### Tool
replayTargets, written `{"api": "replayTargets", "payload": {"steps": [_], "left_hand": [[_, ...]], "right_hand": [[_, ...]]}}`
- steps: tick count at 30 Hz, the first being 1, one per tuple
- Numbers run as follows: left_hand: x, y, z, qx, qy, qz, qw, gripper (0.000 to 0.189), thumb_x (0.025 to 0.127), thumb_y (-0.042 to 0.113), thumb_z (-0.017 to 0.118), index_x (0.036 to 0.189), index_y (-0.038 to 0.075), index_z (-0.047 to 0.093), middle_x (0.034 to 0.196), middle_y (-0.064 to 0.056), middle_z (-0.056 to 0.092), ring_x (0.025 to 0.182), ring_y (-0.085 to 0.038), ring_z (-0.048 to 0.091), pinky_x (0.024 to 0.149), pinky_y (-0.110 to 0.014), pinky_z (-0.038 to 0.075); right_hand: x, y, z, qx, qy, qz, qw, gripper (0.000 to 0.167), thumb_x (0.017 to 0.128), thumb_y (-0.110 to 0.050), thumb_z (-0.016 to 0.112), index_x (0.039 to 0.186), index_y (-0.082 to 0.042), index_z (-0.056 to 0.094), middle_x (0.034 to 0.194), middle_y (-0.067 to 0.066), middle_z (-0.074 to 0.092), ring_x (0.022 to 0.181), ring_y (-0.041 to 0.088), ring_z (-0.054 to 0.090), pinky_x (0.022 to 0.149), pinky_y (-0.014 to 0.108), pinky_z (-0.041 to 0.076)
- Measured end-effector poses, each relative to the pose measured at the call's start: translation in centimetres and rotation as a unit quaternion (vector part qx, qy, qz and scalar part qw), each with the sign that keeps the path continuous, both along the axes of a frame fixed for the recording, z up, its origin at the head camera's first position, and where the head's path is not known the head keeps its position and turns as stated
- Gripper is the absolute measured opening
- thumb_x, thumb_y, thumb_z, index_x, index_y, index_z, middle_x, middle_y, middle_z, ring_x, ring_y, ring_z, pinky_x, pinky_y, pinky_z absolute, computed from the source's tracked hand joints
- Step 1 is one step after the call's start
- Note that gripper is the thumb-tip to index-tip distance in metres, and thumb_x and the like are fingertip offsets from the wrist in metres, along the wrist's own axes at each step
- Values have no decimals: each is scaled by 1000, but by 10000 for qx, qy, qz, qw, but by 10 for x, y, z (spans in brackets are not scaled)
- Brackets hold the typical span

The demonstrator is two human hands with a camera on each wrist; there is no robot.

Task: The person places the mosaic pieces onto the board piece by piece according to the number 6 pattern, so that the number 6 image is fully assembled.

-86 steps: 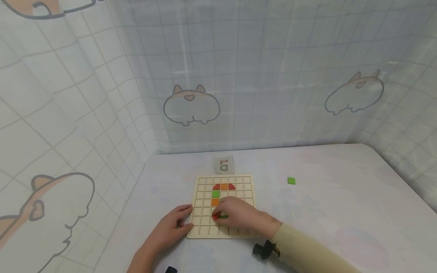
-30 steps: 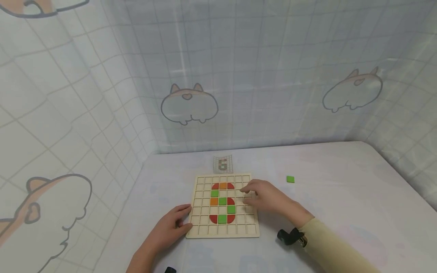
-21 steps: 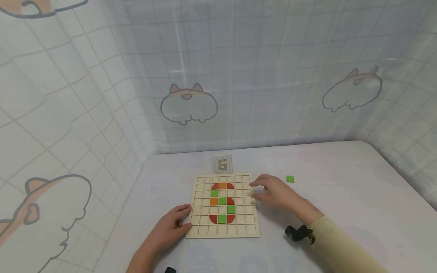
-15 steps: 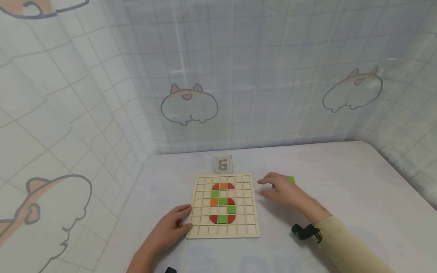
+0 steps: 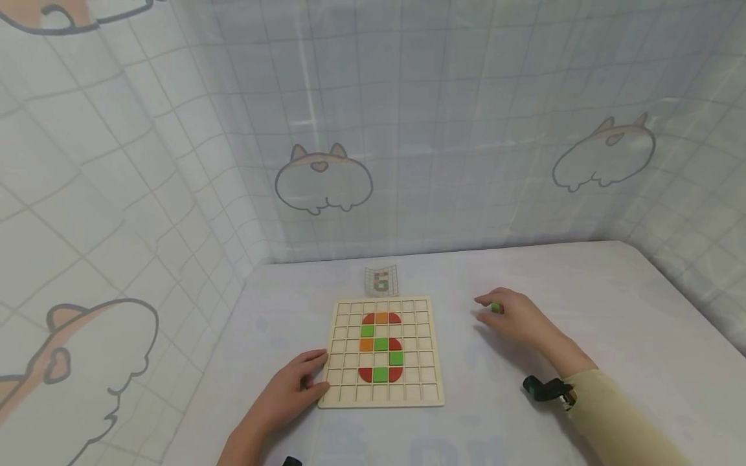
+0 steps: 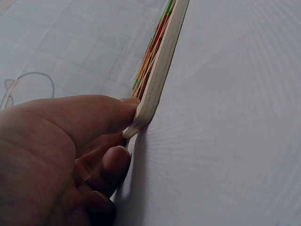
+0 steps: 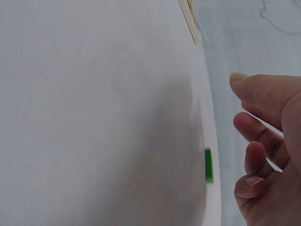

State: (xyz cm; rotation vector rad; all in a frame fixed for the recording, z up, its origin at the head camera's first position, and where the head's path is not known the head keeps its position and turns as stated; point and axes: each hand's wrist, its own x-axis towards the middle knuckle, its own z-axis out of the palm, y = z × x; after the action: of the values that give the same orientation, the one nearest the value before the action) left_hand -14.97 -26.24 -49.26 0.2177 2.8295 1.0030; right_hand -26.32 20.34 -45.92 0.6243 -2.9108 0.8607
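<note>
A pale wooden grid board [image 5: 344, 393] lies on the table, with red, orange and green tiles [image 5: 381, 375] set in its cells in a 5- or S-like shape. My left hand [image 5: 289, 390] rests at the board's left edge; thumb and fingertips touch it without wrapping round. In the left wrist view the thumb [image 6: 101, 113] presses the edge near a corner. Off to the right, my right hand [image 5: 520, 318] hovers with thumb and fingers apart. A loose green square tile [image 5: 495, 307] shows between them; the right wrist view has this green tile [image 7: 209, 165] on the table, apart from the fingers.
A small card [image 5: 381, 281] printed with a coloured grid pattern lies behind the board. Grid-patterned fabric with cartoon animals [image 5: 324, 180] hangs at the back and sides. A black wrist device [image 5: 544, 389] is on the right wrist.
My right hand set red and green tiles in the board's lower rows, then drew back and moved right to the loose green tile. My left hand stays at the board's edge.
</note>
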Motion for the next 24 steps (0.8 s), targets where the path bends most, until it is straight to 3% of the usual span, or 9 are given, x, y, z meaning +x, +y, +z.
{"api": "replayTargets", "payload": {"steps": [9,15,24], "left_hand": [[0,1,1,-23,9,-20,10000,61,86,34,77,140,13,58,140,8,51,78,-6,51,67,-24,42],[1,2,2,41,-104,28,9999,61,86,36,77,140,14,58,140,8,50,79,-7,51,67,-24,42],[1,1,1,53,-73,108,9999,60,86,34,78,140,16,58,140,10,50,80,-7,51,68,-25,43]], "right_hand": [[-4,18,-6,-109,66,-331,9994,37,88,-24,77,120,-6,71,106,4,67,74,17,50,60,32,44],[-4,23,-10,-210,-47,-376,9991,39,88,-25,77,122,-8,70,104,2,66,73,17,49,58,31,42],[-12,32,-18,-290,275,-326,9987,37,87,-20,78,121,-7,71,104,4,65,72,16,49,61,31,41]]}}
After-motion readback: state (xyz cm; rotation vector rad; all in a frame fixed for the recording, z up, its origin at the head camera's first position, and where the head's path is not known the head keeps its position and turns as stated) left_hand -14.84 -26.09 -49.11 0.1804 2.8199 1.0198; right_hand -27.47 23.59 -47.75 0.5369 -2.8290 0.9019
